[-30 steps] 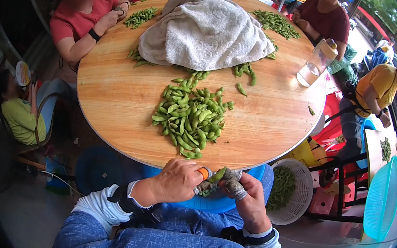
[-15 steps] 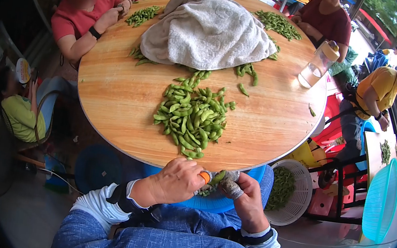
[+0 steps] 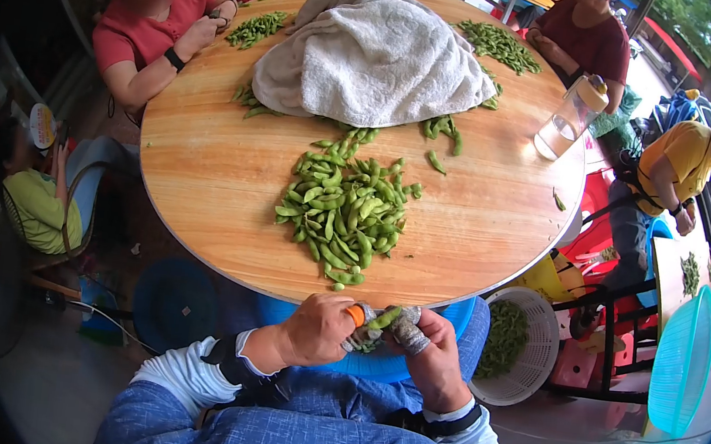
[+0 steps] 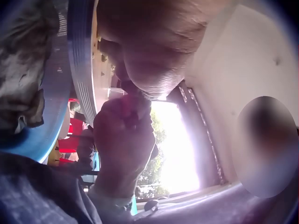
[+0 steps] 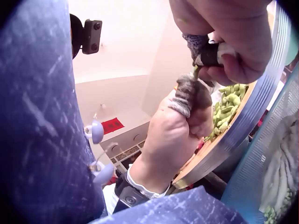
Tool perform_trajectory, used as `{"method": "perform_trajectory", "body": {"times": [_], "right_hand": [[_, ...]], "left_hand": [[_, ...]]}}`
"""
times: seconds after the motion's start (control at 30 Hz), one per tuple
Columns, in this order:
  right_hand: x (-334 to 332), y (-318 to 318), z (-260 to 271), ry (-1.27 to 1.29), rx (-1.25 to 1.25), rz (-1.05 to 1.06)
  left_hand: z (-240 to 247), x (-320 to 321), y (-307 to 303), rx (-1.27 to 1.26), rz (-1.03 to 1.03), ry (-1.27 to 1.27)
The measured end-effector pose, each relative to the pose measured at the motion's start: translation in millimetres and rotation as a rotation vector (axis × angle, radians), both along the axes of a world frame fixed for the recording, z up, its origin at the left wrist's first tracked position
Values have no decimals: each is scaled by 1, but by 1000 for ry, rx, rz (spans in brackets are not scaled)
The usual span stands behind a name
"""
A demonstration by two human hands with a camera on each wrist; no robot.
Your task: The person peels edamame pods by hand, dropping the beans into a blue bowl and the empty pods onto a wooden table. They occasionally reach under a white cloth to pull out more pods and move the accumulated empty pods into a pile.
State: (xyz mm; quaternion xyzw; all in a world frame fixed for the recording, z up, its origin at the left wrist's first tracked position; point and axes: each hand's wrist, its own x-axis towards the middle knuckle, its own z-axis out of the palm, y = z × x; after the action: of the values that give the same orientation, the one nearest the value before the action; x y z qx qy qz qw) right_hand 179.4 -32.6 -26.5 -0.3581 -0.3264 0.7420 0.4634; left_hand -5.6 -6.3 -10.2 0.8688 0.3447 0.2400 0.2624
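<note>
A green edamame pod [image 3: 383, 317] is held between the two hands, just off the table's near edge. My left hand [image 3: 315, 331] pinches its left end; an orange band circles one finger and grey covers wrap the fingertips. My right hand [image 3: 436, 363] grips the other end with grey-wrapped thumb and finger. In the right wrist view a bit of the pod [image 5: 195, 70] shows between the wrapped fingertips. A heap of edamame pods [image 3: 344, 208] lies on the round wooden table [image 3: 209, 197] beyond the hands. Below them sits a blue basin [image 3: 374, 366], partly hidden.
A grey-white towel [image 3: 374, 57] covers a mound at the table's middle. A water bottle [image 3: 571, 119] stands at the right. On the floor, a white basket [image 3: 538, 348] holds pods. People sit around, and a turquoise basket [image 3: 682, 360] leans at far right.
The pod has tipped from steep to flatter between the fingers. Both hands have shifted slightly, the left a little lower and its wrist turned; a small bean now shows at the table's near edge.
</note>
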Motion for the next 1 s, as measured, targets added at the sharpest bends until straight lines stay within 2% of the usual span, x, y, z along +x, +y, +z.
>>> {"method": "perform_trajectory", "body": {"times": [0.07,0.17,0.2,0.3,0.4,0.47,0.5,0.53,0.63,0.83,0.9,1.0], "right_hand": [[-5,-1,-1,104,80,-29],[-8,3,-10,148,200,-38],[-8,4,-14,122,236,-37],[-7,7,-18,22,306,-41],[-6,6,-10,-145,294,-49],[-6,3,-2,-287,281,-37],[-6,3,-1,-275,277,-26],[-7,3,-1,-264,274,-16],[-3,4,-5,-161,289,40],[2,9,-9,90,218,158],[3,10,-11,150,168,189],[-5,6,-1,-75,211,90]], "left_hand": [[-13,5,-2,-388,32,-355],[-39,8,-9,-861,102,-707],[-34,13,-13,-1164,220,-893],[-29,9,-7,-1427,204,-990],[-22,5,0,-862,94,-571],[-5,7,-2,-561,151,-268],[1,9,-2,-408,178,-118],[-2,11,-3,-378,152,-219],[-10,11,0,-409,27,-463],[-12,-1,5,-1104,-130,-676],[-4,-2,4,-1151,-90,-610],[-4,-3,5,-1103,-36,-512]]}}
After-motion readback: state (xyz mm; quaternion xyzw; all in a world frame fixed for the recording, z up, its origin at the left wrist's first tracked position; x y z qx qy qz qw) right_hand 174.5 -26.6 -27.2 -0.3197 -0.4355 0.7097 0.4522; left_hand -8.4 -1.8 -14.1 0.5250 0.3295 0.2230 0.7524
